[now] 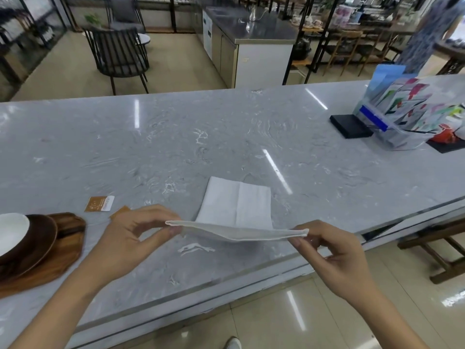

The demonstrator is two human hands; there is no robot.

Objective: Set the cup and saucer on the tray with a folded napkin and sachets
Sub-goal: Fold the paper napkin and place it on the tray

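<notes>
A white napkin (236, 205) lies half folded on the grey marble counter (226, 137), its near edge lifted off the surface. My left hand (133, 238) pinches the napkin's left corner and my right hand (334, 250) pinches its right corner. At the far left a wooden tray (68, 245) carries a dark brown saucer (40, 240) with a white cup (11, 233), cut off by the frame edge. Two brown sachets sit on the counter beside the tray: one sachet (99, 204) lies flat, the other sachet (120, 212) is partly hidden behind my left hand.
At the back right of the counter stand a clear holder of coloured leaflets (402, 114) and a black block (351, 125). The counter's front edge (251, 270) runs just below my hands. A wooden stool (437, 245) stands on the floor to the right.
</notes>
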